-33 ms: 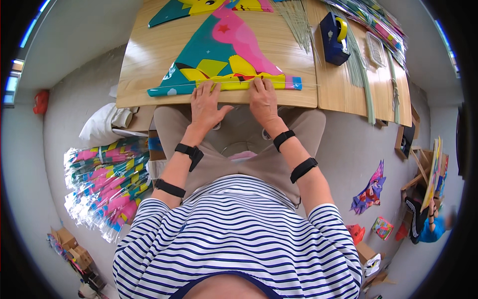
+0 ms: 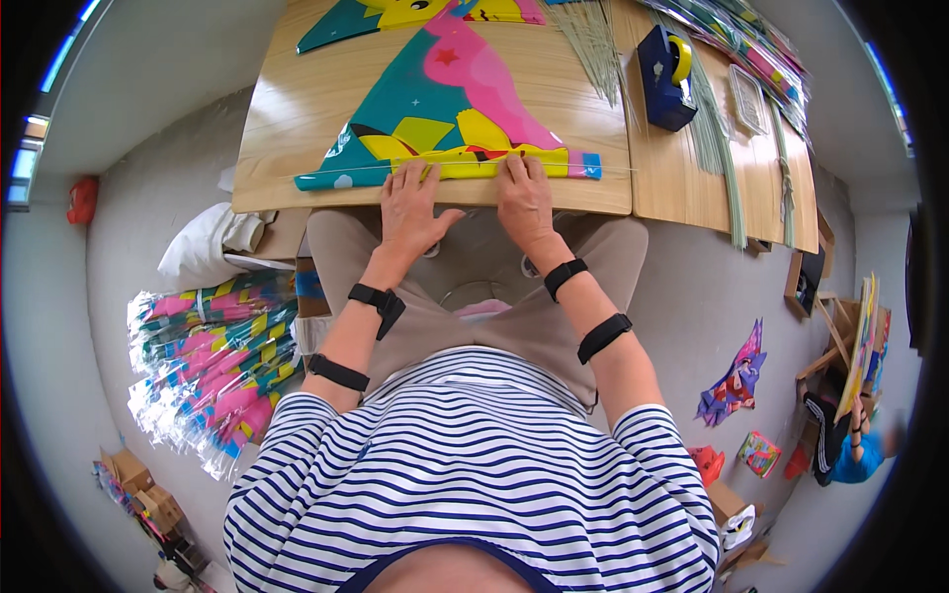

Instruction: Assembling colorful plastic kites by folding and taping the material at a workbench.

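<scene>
A triangular kite (image 2: 395, 104) of thin teal, pink and yellow printed film lies on the wooden table, its near edge folded into a narrow strip. Along that strip runs a thin pale rod (image 2: 346, 171), its right end sticking out past the film. My left hand (image 2: 407, 212) rests its outstretched fingers on the strip, thumb spread toward the right. To its right, my right hand (image 2: 524, 203) has bent fingers pressed together on the same strip; its thumb is hidden. Another printed kite (image 2: 341, 25) lies at the table's far side.
A blue tape dispenser (image 2: 664, 84) with yellow tape, a clear plastic tray (image 2: 746, 99) and bundles of thin rods (image 2: 707, 128) lie on the right. Bagged kites (image 2: 213, 366) are piled at my left. A person in blue (image 2: 855, 455) is at far right.
</scene>
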Demonstrator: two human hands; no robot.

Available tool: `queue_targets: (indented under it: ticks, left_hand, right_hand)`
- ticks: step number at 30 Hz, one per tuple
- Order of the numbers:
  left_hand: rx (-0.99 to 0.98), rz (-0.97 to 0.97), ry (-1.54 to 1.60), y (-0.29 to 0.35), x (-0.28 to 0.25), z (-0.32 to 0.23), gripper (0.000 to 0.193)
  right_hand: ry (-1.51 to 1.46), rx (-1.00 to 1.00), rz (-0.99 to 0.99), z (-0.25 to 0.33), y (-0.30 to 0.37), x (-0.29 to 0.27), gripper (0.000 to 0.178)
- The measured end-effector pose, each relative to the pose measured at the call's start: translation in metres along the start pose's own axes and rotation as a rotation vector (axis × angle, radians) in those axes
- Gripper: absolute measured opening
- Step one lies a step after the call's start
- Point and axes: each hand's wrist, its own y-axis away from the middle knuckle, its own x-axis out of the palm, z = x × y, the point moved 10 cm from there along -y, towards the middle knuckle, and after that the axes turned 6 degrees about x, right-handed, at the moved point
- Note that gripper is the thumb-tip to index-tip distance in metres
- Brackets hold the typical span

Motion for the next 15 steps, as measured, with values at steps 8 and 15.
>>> queue_targets:
  ticks: [8, 15]
  left_hand:
    - [0.004, 0.019, -0.043, 0.003, -0.005, 0.003, 0.076]
    - [0.004, 0.069, -0.009, -0.001, 0.004, -0.003, 0.079]
  right_hand:
    - [-0.055, 0.212, -0.194, -0.095, -0.041, -0.059, 0.022]
    - [-0.019, 1.132, -0.291, -0.372, -0.045, -0.137, 0.037]
